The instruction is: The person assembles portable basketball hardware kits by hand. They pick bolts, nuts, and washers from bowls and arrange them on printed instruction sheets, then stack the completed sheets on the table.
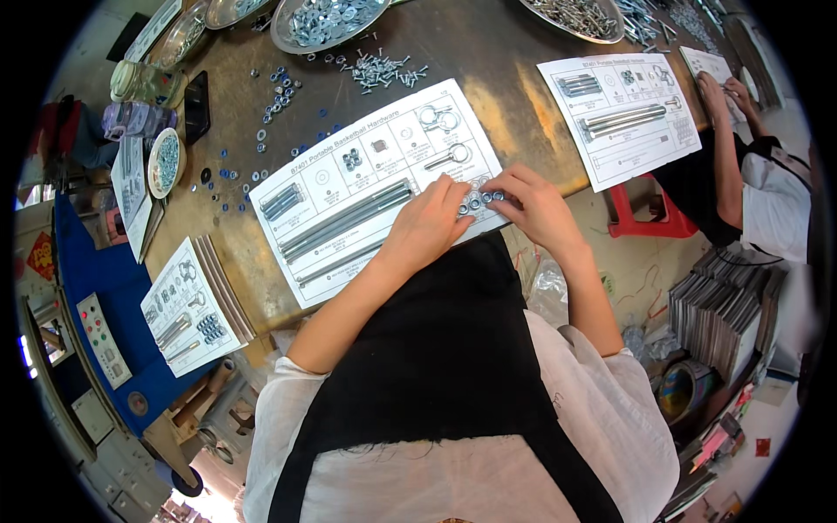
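Observation:
A printed hardware card [327, 222] lies tilted on the table before me, with pictures of bolts, washers, nuts and ring pins in boxes. Several shiny hex nuts [475, 202] are grouped at its right edge, between my two hands. My left hand [425, 225] rests over the card, fingers closed in at the left side of the nuts. From the right, my right hand [538, 209] pinches at the right end of the group with thumb and fingers. Long bolts [349, 222] show on the card left of my left hand; I cannot tell whether they are real or printed.
Loose nuts [277, 100] and small screws [384, 71] lie beyond the card. Metal bowls of washers [327, 24] and fasteners [580, 16] stand at the back. A phone [198, 106] lies left. Another card [619, 113] is at right, near a co-worker's hands [728, 91] and a red stool [645, 213].

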A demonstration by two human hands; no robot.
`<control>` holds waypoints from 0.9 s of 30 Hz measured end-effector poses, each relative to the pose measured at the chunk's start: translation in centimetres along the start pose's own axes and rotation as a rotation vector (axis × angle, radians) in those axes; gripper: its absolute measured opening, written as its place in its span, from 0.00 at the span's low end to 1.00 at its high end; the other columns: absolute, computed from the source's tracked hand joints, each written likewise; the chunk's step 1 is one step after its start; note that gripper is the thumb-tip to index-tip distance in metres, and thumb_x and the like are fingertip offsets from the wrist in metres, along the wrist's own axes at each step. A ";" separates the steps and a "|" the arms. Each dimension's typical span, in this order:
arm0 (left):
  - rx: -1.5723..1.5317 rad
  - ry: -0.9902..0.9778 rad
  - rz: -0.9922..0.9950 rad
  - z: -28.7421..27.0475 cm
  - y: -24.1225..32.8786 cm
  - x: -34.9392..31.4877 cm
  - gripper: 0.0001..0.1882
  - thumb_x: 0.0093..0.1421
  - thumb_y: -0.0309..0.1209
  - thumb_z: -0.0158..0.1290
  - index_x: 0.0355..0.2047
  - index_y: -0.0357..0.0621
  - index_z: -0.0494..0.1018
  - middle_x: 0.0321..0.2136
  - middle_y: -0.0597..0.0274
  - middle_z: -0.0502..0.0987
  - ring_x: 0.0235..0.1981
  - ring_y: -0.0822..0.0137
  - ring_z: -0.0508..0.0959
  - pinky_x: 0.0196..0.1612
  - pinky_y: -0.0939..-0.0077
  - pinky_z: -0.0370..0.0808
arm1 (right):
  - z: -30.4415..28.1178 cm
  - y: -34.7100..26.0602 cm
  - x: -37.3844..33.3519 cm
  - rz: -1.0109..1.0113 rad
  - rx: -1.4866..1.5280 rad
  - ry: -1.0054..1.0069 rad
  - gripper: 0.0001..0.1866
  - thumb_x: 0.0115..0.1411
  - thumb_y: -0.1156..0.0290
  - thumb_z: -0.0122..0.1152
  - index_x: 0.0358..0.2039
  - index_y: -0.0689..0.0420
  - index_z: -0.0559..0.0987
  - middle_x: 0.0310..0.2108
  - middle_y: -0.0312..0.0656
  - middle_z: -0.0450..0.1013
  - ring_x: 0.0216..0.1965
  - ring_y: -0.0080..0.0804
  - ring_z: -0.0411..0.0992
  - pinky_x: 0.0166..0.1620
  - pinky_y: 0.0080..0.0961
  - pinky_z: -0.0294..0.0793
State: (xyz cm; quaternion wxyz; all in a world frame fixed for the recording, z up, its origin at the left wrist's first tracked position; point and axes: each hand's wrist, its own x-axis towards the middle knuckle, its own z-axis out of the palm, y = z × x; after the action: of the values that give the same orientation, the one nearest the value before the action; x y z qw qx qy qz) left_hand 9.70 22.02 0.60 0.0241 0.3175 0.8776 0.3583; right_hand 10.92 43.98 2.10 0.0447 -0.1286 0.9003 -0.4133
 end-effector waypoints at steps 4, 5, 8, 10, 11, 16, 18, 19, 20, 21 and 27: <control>0.071 0.018 0.016 0.0 -0.6 -1.3 0.17 0.55 0.29 0.64 0.43 0.40 0.74 0.37 0.58 0.72 0.37 0.58 0.77 0.38 0.68 0.76 | 0.0 0.2 0.1 -0.003 0.028 -0.016 0.12 0.55 0.76 0.68 0.41 0.53 0.82 0.35 0.39 0.73 0.34 0.36 0.75 0.38 0.29 0.75; 0.068 0.015 0.024 0.2 -0.6 -1.2 0.17 0.55 0.29 0.64 0.43 0.40 0.74 0.37 0.58 0.72 0.38 0.58 0.77 0.38 0.68 0.76 | 0.0 0.3 0.1 -0.006 0.030 -0.018 0.12 0.55 0.77 0.68 0.41 0.53 0.82 0.35 0.39 0.73 0.34 0.36 0.75 0.38 0.29 0.75; 0.063 0.014 0.039 -0.1 -0.6 -1.0 0.18 0.55 0.29 0.65 0.44 0.40 0.74 0.37 0.57 0.72 0.38 0.58 0.77 0.39 0.68 0.76 | 0.0 0.2 0.1 0.034 0.028 -0.043 0.11 0.55 0.75 0.69 0.40 0.55 0.82 0.37 0.40 0.74 0.35 0.40 0.77 0.39 0.33 0.76; 0.034 0.020 0.051 -0.3 -0.3 -0.7 0.19 0.55 0.30 0.65 0.46 0.40 0.74 0.37 0.57 0.71 0.38 0.58 0.77 0.39 0.68 0.76 | -0.2 0.0 0.2 0.016 0.067 -0.042 0.11 0.55 0.75 0.68 0.40 0.54 0.82 0.37 0.40 0.74 0.36 0.41 0.77 0.39 0.32 0.76; 0.016 0.013 0.030 -0.3 -0.2 -0.8 0.20 0.55 0.30 0.65 0.47 0.40 0.74 0.37 0.57 0.71 0.39 0.57 0.77 0.39 0.68 0.76 | -0.3 -0.1 0.3 0.008 0.086 -0.042 0.12 0.55 0.75 0.68 0.41 0.54 0.82 0.37 0.41 0.74 0.36 0.41 0.77 0.39 0.32 0.76; -0.051 -0.032 0.003 -0.5 -0.3 -1.1 0.21 0.56 0.30 0.64 0.49 0.40 0.72 0.39 0.57 0.72 0.40 0.55 0.77 0.41 0.66 0.76 | 0.2 0.5 0.1 0.010 0.041 -0.036 0.13 0.54 0.79 0.68 0.41 0.55 0.83 0.37 0.38 0.73 0.34 0.33 0.75 0.38 0.28 0.76; -0.065 -0.014 0.025 -0.2 -0.6 -0.9 0.21 0.56 0.30 0.64 0.49 0.41 0.73 0.39 0.57 0.72 0.40 0.55 0.77 0.41 0.66 0.76 | 0.3 0.6 0.1 0.015 0.033 -0.037 0.14 0.53 0.80 0.68 0.42 0.55 0.83 0.37 0.37 0.73 0.33 0.29 0.75 0.37 0.25 0.75; -0.073 -0.004 0.039 -0.1 -0.7 -0.9 0.21 0.56 0.29 0.64 0.49 0.41 0.73 0.39 0.57 0.72 0.40 0.55 0.77 0.41 0.65 0.76 | 0.3 0.6 0.1 0.020 0.032 -0.039 0.14 0.53 0.81 0.68 0.42 0.55 0.83 0.37 0.37 0.73 0.33 0.29 0.75 0.37 0.25 0.75; -0.073 -0.006 0.035 -0.1 -0.8 -1.1 0.20 0.56 0.29 0.63 0.49 0.41 0.73 0.38 0.57 0.72 0.40 0.55 0.77 0.41 0.65 0.76 | 0.3 0.5 0.1 0.025 0.032 -0.040 0.15 0.53 0.81 0.68 0.42 0.55 0.83 0.37 0.36 0.73 0.33 0.28 0.75 0.37 0.25 0.75; -0.076 -0.007 0.035 0.0 -0.9 -1.2 0.20 0.56 0.29 0.63 0.48 0.42 0.73 0.38 0.57 0.72 0.40 0.55 0.77 0.41 0.65 0.76 | 0.3 0.4 0.1 0.029 0.034 -0.040 0.15 0.53 0.81 0.68 0.42 0.56 0.83 0.37 0.36 0.73 0.33 0.28 0.75 0.37 0.25 0.75; -0.117 0.004 0.055 -0.1 -0.9 -0.9 0.20 0.56 0.29 0.64 0.48 0.42 0.73 0.38 0.57 0.71 0.40 0.54 0.77 0.40 0.65 0.76 | 0.3 -0.1 0.1 0.104 0.056 -0.048 0.14 0.53 0.81 0.68 0.41 0.55 0.83 0.36 0.36 0.73 0.31 0.27 0.73 0.36 0.24 0.74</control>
State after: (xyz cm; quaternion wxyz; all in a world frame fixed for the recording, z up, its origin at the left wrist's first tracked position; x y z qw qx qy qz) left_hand 9.85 20.97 -0.05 0.0311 0.3388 0.8462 0.4102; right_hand 10.86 43.60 1.98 0.0914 -0.0902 0.8926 -0.4321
